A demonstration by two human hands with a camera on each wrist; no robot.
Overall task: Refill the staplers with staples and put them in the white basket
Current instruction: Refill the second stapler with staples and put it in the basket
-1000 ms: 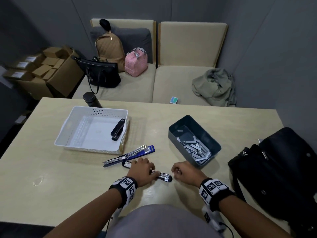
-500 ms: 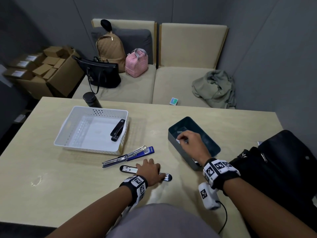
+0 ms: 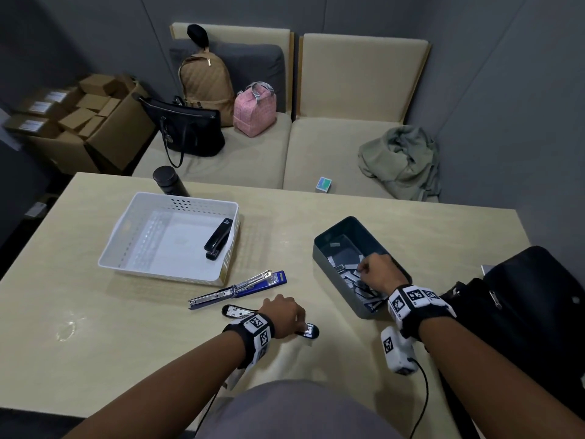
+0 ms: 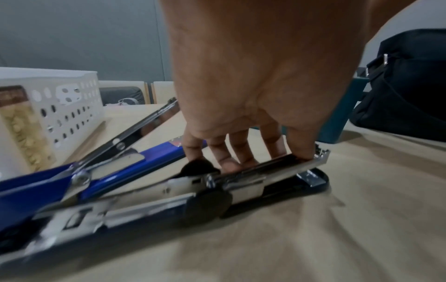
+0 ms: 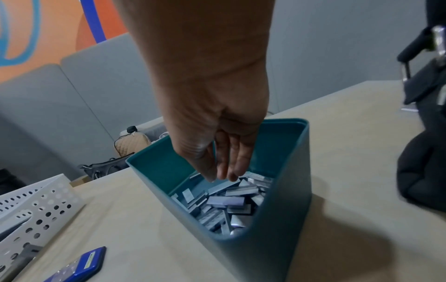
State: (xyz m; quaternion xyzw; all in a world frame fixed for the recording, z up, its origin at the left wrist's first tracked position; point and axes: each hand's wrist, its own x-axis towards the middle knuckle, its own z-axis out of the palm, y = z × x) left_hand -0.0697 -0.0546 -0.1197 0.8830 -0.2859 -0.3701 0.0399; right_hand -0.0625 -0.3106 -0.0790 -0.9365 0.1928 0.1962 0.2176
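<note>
- Staplers first: a black stapler (image 3: 273, 321) lies flipped open on the table (image 3: 126, 343), right in front of the person, with its metal staple channel facing up.
- Left hand (image 3: 282, 315) is on top of that stapler, fingertips (image 4: 300, 152) pressing down on the metal rail and the other fingers curled along it, so it's pinning the thing in place.
- Blue stapler (image 3: 240, 288) sits just beside it at about 11 o'clock from the left hand, also swung open with the chrome arm sticking up.
- Third stapler (image 3: 217, 238), a closed black one, is inside the white basket (image 3: 126, 236), leaning against the wall on the 3 o'clock side.
- White basket is at roughly 10 o'clock from the left hand, near the blue stapler but not touching as far as I can tell.
- Right hand (image 3: 376, 272) is down inside the teal bin (image 3: 335, 280), at about 2 o'clock from the black stapler.
- Staple strips (image 5: 226, 200) are piled loose in the bin's bottom. Right-hand fingers (image 5: 237, 164) hang fairly straight and close together, tips right at the pile. Can't tell whether they've actually got a strip pinched.
- Black bag (image 3: 522, 312) sits on the table at 3 o'clock, just beside the bin.
- Dark tumbler (image 3: 169, 182) stands past the basket's far edge at 12 o'clock.
</note>
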